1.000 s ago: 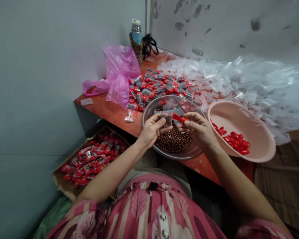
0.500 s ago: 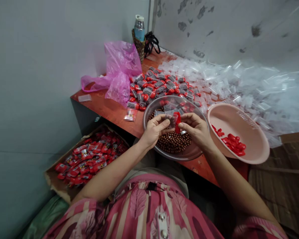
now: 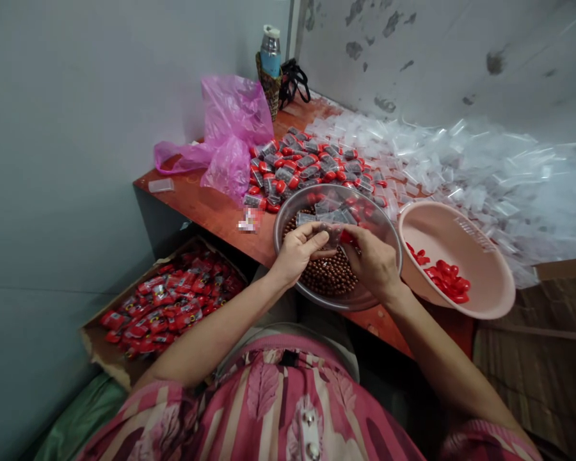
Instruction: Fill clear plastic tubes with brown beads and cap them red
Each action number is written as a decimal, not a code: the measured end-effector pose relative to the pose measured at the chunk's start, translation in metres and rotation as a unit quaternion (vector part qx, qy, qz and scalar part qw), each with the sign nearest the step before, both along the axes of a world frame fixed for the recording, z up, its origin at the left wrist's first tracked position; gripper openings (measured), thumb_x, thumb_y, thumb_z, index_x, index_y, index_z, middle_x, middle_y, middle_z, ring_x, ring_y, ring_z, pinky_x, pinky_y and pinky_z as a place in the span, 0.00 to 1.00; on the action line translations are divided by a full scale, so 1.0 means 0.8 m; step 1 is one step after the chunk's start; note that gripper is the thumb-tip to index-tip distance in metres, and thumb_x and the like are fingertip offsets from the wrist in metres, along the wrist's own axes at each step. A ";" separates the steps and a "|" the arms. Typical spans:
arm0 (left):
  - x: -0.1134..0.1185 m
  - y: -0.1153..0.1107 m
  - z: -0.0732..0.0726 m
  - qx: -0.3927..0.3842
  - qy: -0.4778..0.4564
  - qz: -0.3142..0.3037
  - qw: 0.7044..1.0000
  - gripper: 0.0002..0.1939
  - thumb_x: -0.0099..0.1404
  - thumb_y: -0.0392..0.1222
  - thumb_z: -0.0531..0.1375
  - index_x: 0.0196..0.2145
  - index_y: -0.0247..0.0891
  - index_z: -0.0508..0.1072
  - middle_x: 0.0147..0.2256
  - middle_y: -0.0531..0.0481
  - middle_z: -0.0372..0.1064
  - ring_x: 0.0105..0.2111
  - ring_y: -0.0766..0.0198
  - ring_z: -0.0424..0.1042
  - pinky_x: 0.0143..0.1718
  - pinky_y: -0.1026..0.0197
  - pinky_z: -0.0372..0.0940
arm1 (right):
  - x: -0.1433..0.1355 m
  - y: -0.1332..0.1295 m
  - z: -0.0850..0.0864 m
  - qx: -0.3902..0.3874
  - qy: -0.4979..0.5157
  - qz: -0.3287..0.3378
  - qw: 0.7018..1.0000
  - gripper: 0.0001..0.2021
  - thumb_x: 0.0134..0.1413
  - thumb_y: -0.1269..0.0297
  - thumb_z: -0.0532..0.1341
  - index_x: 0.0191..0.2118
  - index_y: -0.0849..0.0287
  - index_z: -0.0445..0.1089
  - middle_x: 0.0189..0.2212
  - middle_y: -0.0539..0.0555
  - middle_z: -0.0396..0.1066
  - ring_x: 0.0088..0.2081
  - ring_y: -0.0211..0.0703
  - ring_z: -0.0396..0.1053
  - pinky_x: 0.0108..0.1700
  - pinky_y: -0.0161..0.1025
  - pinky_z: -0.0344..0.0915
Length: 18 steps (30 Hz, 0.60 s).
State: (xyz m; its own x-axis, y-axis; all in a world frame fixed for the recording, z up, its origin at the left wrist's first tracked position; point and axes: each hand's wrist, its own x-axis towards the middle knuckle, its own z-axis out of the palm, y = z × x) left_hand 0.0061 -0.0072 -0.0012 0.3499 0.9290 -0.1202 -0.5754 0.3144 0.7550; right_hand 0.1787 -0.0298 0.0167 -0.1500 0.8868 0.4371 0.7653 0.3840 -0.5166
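Observation:
My left hand (image 3: 297,253) is closed on a small clear plastic container (image 3: 332,237) with brown balls in it. At the container's right end, my right hand (image 3: 375,259) grips a red cap (image 3: 348,237), mostly covered by the fingers; whether it is fully seated I cannot tell. Both hands are over a grey bowl (image 3: 312,303) of brown balls (image 3: 329,275). Some clear containers (image 3: 333,218) lie at the bowl's far side. Right of it, a pink basin (image 3: 492,282) holds loose red caps (image 3: 446,280).
Behind the bowl lie many red-capped filled containers (image 3: 310,163). Clear containers (image 3: 484,186) are heaped along the wall. A pink plastic bag (image 3: 235,121) and a flask (image 3: 270,57) stand at the back left. Below the table edge, a cardboard box (image 3: 96,349) holds red packs (image 3: 163,307).
My right hand has turned over the red cap, its fingers now wrapping the container's end and hiding most of the cap. My left hand keeps its hold on the container.

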 end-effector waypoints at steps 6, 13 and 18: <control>0.001 -0.002 0.002 0.028 0.036 -0.009 0.999 0.17 0.51 0.48 0.70 0.37 0.37 0.77 0.39 0.49 0.76 0.39 0.61 0.74 0.36 0.62 0.73 | 0.000 -0.004 0.004 -0.185 0.282 0.000 0.941 0.10 0.55 0.57 0.65 0.41 0.54 0.75 0.37 0.51 0.79 0.37 0.42 0.76 0.43 0.40 0.73; 0.004 -0.007 -0.006 0.082 0.093 -0.019 0.992 0.15 0.56 0.47 0.67 0.39 0.36 0.78 0.41 0.47 0.76 0.39 0.61 0.74 0.39 0.60 0.73 | 0.022 0.000 0.026 -0.300 0.356 0.000 0.885 0.16 0.43 0.58 0.73 0.39 0.56 0.75 0.33 0.51 0.77 0.32 0.40 0.74 0.38 0.40 0.73; 0.003 -0.004 -0.012 0.158 0.192 -0.002 0.969 0.11 0.60 0.43 0.63 0.40 0.38 0.79 0.42 0.47 0.78 0.43 0.58 0.75 0.46 0.58 0.70 | 0.019 -0.010 0.046 -0.098 0.254 0.008 0.962 0.18 0.51 0.61 0.69 0.49 0.49 0.74 0.42 0.52 0.75 0.41 0.45 0.74 0.47 0.43 0.71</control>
State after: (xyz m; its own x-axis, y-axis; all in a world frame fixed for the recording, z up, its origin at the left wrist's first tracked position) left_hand 0.0084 -0.0103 -0.0108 0.3397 0.9393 0.0475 -0.2315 0.0346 0.9722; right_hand 0.1939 -0.0377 0.0533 0.0246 0.9592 0.2816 0.3906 0.2501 -0.8859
